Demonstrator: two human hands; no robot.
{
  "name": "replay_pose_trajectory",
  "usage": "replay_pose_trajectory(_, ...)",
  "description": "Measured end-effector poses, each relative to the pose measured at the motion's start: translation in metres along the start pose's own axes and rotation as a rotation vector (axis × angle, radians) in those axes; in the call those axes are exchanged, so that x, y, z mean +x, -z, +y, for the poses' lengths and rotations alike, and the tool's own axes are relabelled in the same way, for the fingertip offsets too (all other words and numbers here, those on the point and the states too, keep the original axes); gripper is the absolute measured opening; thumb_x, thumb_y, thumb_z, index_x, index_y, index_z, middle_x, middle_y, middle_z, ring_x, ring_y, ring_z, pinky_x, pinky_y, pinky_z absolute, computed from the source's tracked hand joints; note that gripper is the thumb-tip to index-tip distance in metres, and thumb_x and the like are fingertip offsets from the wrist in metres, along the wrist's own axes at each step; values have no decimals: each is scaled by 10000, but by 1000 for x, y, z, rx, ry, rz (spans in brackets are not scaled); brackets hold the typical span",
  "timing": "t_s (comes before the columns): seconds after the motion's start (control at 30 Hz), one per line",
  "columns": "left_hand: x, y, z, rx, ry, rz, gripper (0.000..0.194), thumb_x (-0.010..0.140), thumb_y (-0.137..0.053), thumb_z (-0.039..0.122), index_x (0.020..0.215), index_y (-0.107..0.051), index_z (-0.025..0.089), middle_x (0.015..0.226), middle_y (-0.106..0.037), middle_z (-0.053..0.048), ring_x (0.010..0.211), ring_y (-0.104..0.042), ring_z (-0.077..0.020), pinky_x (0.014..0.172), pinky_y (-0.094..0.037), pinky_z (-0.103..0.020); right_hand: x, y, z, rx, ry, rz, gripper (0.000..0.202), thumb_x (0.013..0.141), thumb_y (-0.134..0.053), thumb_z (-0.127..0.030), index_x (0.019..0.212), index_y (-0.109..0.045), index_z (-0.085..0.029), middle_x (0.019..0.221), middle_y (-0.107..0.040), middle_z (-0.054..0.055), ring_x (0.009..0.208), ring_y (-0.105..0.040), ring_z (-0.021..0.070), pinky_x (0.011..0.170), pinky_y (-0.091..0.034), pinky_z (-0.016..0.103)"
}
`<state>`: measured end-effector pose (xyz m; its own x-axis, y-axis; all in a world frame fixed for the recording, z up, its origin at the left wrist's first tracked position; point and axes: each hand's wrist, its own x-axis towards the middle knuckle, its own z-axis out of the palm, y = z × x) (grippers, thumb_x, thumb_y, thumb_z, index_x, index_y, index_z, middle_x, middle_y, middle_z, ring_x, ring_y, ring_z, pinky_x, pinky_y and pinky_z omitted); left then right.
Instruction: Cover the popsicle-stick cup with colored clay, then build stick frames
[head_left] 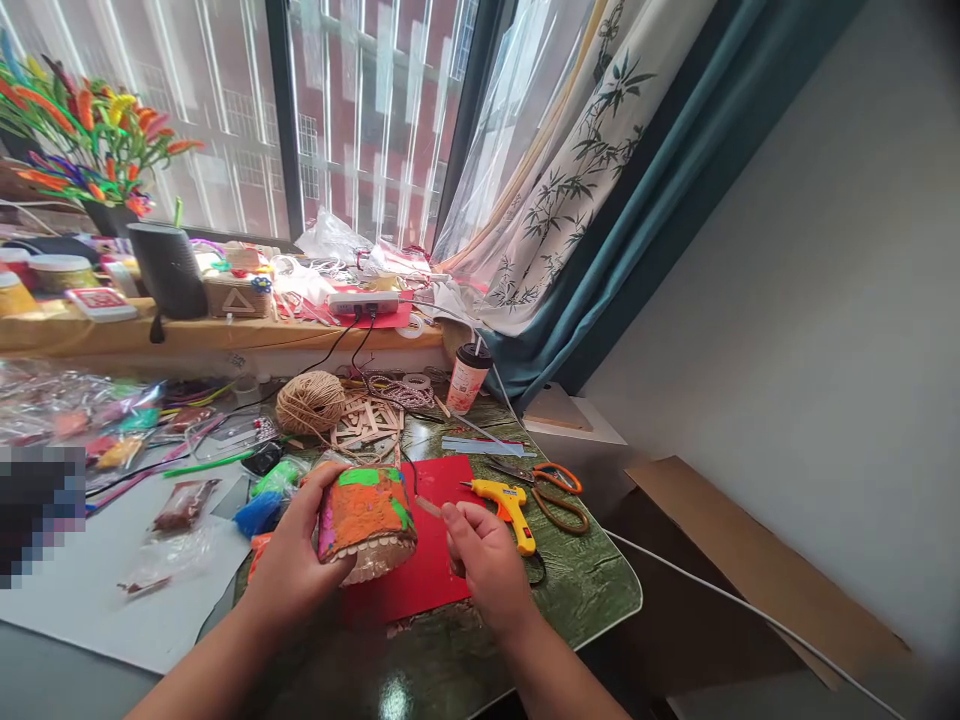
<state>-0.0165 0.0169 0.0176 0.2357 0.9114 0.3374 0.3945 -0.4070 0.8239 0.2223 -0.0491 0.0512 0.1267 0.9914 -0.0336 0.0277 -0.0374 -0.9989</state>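
My left hand (pixel 296 555) is wrapped round a clay-covered cup (pixel 367 515), tilted on its side. Orange, green, purple and blue clay coats its outside, and a scalloped edge runs along the lower rim. In a pinch, my right hand (pixel 491 565) holds a small flat stick (pixel 428 507), its tip pointing at the cup with a small gap between. Below both hands lies a red sheet (pixel 442 575). A yellow glue gun (pixel 504 505) rests just beyond my right hand, beside scissors (pixel 551 490) with brown handles.
A ball of twine (pixel 310 402), small wooden sticks (pixel 369 420) and a paper drink cup (pixel 469 378) stand behind. Clay packets (pixel 184 505) lie on a white board (pixel 97 600) at left. A power strip (pixel 365 302) sits on the sill; a white cable (pixel 720 575) crosses at right.
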Motion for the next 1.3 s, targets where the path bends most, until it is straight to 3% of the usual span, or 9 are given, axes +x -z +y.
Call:
replay_pose_trajectory(0.2, -2, 1, 16, 232, -150, -39, 782, 834, -760, 448, 1526, -454, 249, 1581, -587, -176, 1460, -570, -417, 1181, -500, -620, -14, -10, -6, -318, 77, -182, 590, 947, -614, -696, 634, -407, -241, 584, -356, -61, 566, -320, 124, 536, -233, 283)
replay_pose_trajectory(0.4, -4, -1, 20, 302, -203, -47, 744, 849, -760, 445, 1504, -476, 236, 1536, -640, -164, 1406, -634, -395, 1106, -593, -529, -13, -10, -11, -632, 419, -133, 497, 1022, -580, -492, 644, -396, -226, 570, -411, -49, 556, -405, 126, 567, -239, 287)
replay_pose_trajectory(0.53, -6, -2, 21, 310, -214, -36, 756, 823, -788, 489, 1476, -518, 222, 1487, -676, -169, 1362, -667, -400, 1089, -605, -528, -9, -9, -7, -720, 676, -91, 520, 1094, -491, -493, 659, -393, -226, 575, -429, -43, 555, -396, 131, 580, -240, 297)
replay_pose_trajectory(0.67, -9, -3, 22, 288, -205, -51, 769, 816, -798, 488, 1481, -517, 226, 1479, -680, -162, 1357, -670, -392, 1094, -602, -527, -3, -8, -5, -779, 825, -86, 562, 1140, -402, -516, 655, -375, -233, 566, -438, -41, 541, -363, 136, 576, -243, 310)
replay_pose_trajectory(0.9, -8, -3, 19, 271, -117, -117, 776, 769, -745, 342, 1501, -517, 221, 1527, -652, -156, 1393, -645, -394, 1117, -587, -542, -4, -4, -6, -707, 865, -116, 570, 1157, -346, -510, 663, -428, -239, 560, -446, -36, 533, -409, 143, 568, -278, 300)
replay_pose_trajectory(1.07, -6, -3, 19, 271, -99, -142, 777, 786, -768, 441, 1487, -522, 211, 1503, -661, -179, 1372, -658, -403, 1109, -585, -562, -7, -7, -6, -825, 915, -134, 615, 1168, -297, -515, 647, -458, -230, 573, -505, -9, 559, -421, 156, 585, -249, 329)
replay_pose_trajectory(1.3, -9, -6, 18, 274, -122, -129, 771, 802, -773, 435, 1490, -519, 197, 1507, -652, -201, 1381, -648, -417, 1116, -571, -578, -2, -10, -1, -928, 893, -130, 603, 1163, -348, -507, 645, -478, -227, 582, -538, 3, 567, -405, 164, 593, -220, 344)
